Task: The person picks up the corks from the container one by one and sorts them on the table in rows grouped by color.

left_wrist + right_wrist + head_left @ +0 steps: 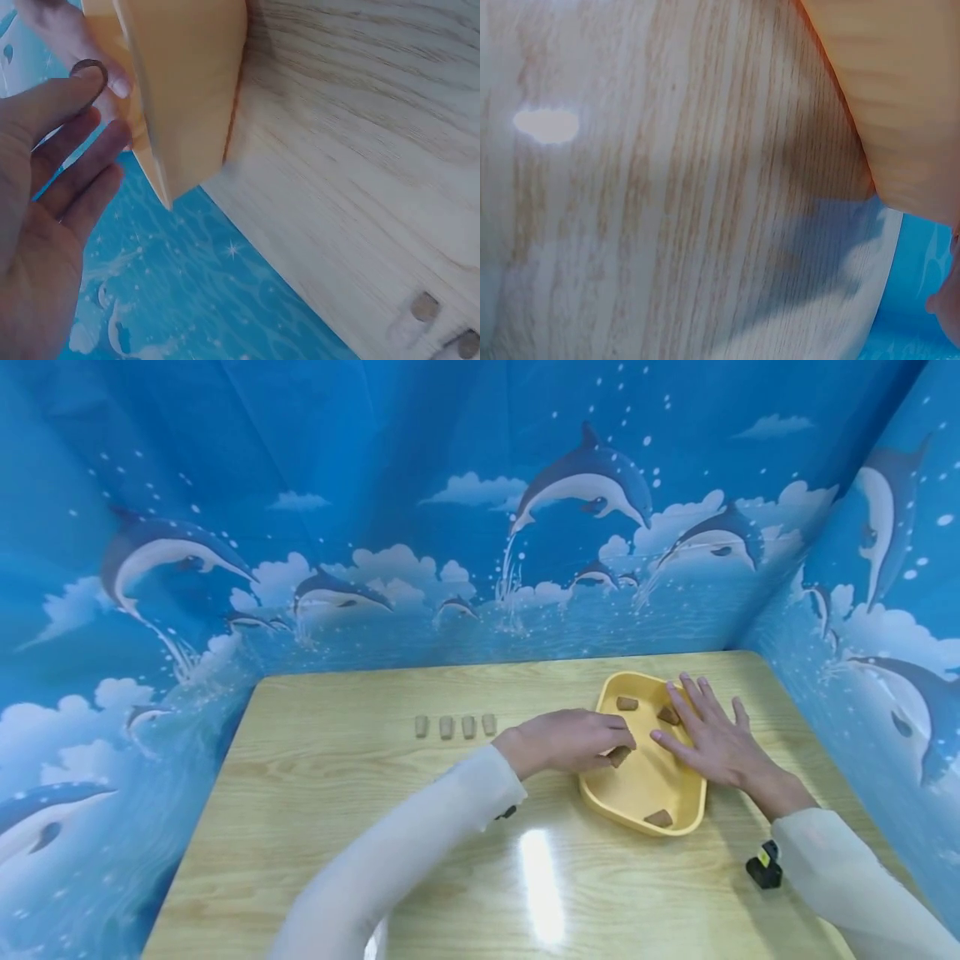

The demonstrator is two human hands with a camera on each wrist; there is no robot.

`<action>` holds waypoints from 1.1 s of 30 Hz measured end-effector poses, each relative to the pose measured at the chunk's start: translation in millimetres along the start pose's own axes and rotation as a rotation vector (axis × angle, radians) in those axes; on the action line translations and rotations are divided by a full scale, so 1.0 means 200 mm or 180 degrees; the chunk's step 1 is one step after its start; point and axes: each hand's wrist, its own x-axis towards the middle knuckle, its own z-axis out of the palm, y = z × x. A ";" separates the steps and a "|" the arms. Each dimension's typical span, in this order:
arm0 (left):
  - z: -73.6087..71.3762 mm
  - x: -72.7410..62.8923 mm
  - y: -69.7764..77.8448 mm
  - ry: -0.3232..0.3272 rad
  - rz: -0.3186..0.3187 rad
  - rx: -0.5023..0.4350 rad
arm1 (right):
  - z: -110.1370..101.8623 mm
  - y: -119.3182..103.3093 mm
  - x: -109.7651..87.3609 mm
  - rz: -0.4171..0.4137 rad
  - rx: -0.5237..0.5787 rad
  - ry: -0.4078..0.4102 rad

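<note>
My left hand (573, 739) reaches over the left rim of a yellow tray (611, 814) and pinches a brown, tapered cork stopper (618, 756) between thumb and fingers. In the left wrist view, the dark round end of that stopper (91, 66) shows at the thumb tip. My right hand (712, 739) lies over the tray's right rim, its fingers spread and straight. Inside the tray are three more cork stoppers: one near the back (627, 702), another stopper (667, 715) beside the right fingers, and a third stopper (658, 818) by the front wall.
Left of the tray, several cork stoppers (447, 727) stand in a row on the wood-grain table (330, 810). A blue curtain (420, 468) printed with dolphins rises behind the table and along its sides. Light reflects brightly off the tabletop in front of the tray.
</note>
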 end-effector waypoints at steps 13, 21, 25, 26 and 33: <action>0.07 -0.25 -0.14 0.0492 -0.0302 -0.0158 | -0.01 -0.01 0.00 0.0006 0.0024 -0.0009; 0.13 -0.48 -0.22 0.0670 -0.0586 -0.0276 | -0.01 -0.02 0.01 -0.0013 0.0026 -0.0030; 0.17 -0.57 -0.25 0.0648 -0.0816 -0.0279 | -0.01 -0.01 0.00 -0.0007 0.0024 -0.0038; 0.18 -0.59 -0.25 0.0637 -0.0895 -0.0272 | -0.01 -0.01 0.00 -0.0004 0.0025 -0.0038; 0.27 -0.77 -0.29 0.0726 -0.1328 -0.0429 | -0.01 -0.01 0.00 -0.0007 0.0018 -0.0018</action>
